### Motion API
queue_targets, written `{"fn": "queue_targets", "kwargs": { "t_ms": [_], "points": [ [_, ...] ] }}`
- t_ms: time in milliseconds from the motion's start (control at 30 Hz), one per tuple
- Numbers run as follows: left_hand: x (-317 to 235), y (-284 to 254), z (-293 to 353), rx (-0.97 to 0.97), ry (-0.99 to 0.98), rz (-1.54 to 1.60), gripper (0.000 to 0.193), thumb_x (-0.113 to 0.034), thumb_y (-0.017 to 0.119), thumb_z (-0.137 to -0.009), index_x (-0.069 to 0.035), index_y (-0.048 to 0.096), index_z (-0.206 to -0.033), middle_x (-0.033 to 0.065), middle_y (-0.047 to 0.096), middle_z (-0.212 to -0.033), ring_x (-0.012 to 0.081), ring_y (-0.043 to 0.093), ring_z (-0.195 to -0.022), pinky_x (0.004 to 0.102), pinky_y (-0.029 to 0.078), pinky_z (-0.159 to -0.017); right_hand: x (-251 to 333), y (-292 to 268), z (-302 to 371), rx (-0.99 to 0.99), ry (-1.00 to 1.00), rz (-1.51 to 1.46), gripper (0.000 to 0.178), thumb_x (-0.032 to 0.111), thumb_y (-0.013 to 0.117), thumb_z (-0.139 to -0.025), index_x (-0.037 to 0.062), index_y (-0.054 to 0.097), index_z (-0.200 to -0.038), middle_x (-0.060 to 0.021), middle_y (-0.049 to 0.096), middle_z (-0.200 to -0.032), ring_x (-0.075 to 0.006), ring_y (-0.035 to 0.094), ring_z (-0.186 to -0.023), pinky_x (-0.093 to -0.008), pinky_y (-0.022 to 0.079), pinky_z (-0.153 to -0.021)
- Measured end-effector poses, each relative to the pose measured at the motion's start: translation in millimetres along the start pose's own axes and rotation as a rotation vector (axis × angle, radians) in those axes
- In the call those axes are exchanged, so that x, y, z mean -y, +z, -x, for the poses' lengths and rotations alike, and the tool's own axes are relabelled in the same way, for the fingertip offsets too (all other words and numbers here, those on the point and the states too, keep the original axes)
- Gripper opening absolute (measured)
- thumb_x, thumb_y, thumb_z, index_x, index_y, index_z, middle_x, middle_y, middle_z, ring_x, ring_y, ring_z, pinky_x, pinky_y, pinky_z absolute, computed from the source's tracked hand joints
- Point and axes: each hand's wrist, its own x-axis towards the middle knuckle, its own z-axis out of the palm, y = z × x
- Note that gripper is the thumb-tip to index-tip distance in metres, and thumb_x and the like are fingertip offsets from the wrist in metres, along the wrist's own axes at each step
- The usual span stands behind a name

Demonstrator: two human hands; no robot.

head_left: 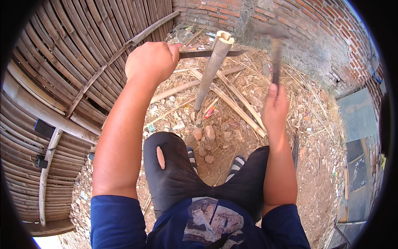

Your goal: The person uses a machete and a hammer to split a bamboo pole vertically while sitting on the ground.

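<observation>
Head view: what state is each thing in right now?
Blade: level, crossing the bamboo pole below its top
Bamboo pole: standing tilted, open-topped
Hammer-like tool: off the pole, head blurred
Left grip: closed on the blade
Right grip: closed on the tool
Trousers: torn at left knee
Strips: lying on the ground

Left grip (150, 62) clenched in a fist, left arm (120, 137) extended forward. Right grip (275, 108) curled tight, thumb (273, 89) pointing ahead, right arm (282, 170) also out front.
</observation>
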Motion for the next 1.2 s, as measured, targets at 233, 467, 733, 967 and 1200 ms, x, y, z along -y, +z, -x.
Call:
{"fn": "queue_targets", "kwargs": {
  "t_ms": [233,467,733,967,1200],
  "points": [
    [2,4,6,-0.019,-0.006,0.028,0.057,-0.038,0.036,-0.102,-0.003,0.08,-0.098,0.0235,0.076,-0.097,0.0403,0.075,-0.095,0.0514,0.059,-0.089,16,-14,-14,0.227,0.189,0.013,0.049,0.048,0.052,-0.109,0.0017,0.064,-0.102,-0.0066,0.058,-0.07,-0.019,0.058,-0.067,-0.0353,0.045,-0.063],
    [6,5,3,-0.01,0.001,0.02,0.06,-0.042,0.036,-0.104,-0.003,0.08,-0.098,0.0224,0.077,-0.097,0.0401,0.075,-0.094,0.051,0.06,-0.088,28,-35,-13,-0.111,0.135,-0.416,0.038,0.04,0.05,-0.112,0.0038,0.058,-0.1,0.0001,0.049,-0.066,-0.0135,0.05,-0.058,-0.0331,0.039,-0.054],
    [3,5,3,-0.013,-0.021,0.04,0.056,-0.038,0.033,-0.103,-0.005,0.078,-0.099,0.023,0.075,-0.096,0.0427,0.072,-0.093,0.054,0.058,-0.09,-8,-2,2,0.271,0.28,-0.026,0.044,0.046,0.053,-0.11,0.0025,0.06,-0.104,0.0012,0.048,-0.063,-0.0112,0.046,-0.056,-0.033,0.039,-0.054],
    [6,7,4,0.002,-0.017,0.043,0.055,-0.037,0.033,-0.103,-0.005,0.078,-0.1,0.0222,0.075,-0.094,0.0417,0.073,-0.093,0.0542,0.058,-0.088,49,-43,-13,-0.126,0.122,-0.594,0.043,0.045,0.043,-0.114,0.0057,0.057,-0.103,0.0071,0.044,-0.065,-0.0014,0.036,-0.053,-0.0213,0.026,-0.048],
    [-6,3,2,-0.013,0.019,0.053,0.055,-0.036,0.034,-0.103,-0.006,0.079,-0.097,0.0227,0.075,-0.093,0.0421,0.073,-0.091,0.054,0.059,-0.086,-22,12,11,0.23,0.101,0.179,0.044,0.042,0.044,-0.113,0.0024,0.056,-0.097,-0.0183,0.058,-0.071,-0.0313,0.058,-0.064,-0.0448,0.048,-0.065]
  ]
}}
